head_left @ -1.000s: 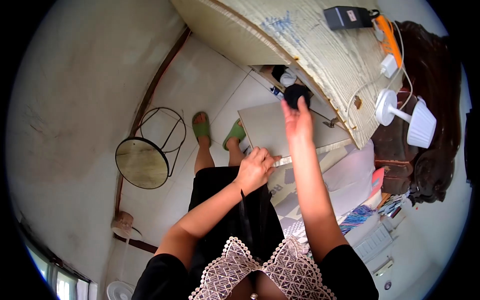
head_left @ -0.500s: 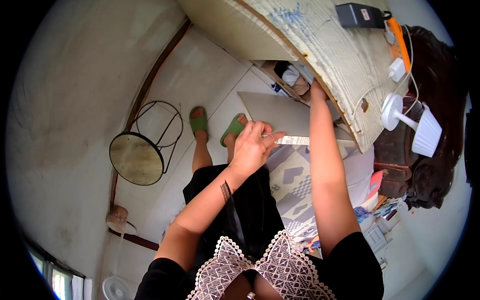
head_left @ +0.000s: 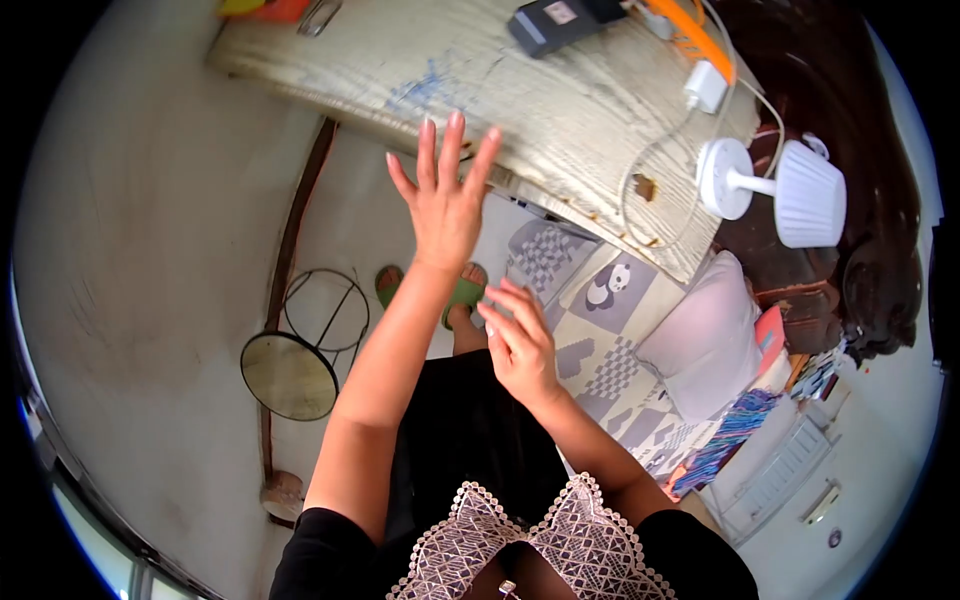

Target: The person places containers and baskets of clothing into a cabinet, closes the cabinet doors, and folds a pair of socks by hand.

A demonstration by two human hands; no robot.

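Note:
My left hand (head_left: 448,205) is raised with its fingers spread, holding nothing. Its fingertips overlap the front edge of the worn wooden cabinet top (head_left: 560,110) in view; I cannot tell whether they touch it. Lower and to the right, my right hand (head_left: 522,345) hangs in the air, its fingers loosely bent and apart, with nothing visible in it. Behind it lies a bed cover (head_left: 600,360) with checks and a panda print. The cabinet's front is mostly hidden below its top edge.
On the cabinet top are a dark box (head_left: 560,25), an orange power strip (head_left: 695,40), a white charger (head_left: 706,88) and a white lamp (head_left: 810,195). A round stool (head_left: 290,375) stands at left. A pillow (head_left: 705,335) rests on the bed.
My right hand has come out of the cabinet and back toward my body. My left hand has let go of the cabinet door's edge and moved up. The open door is no longer visible.

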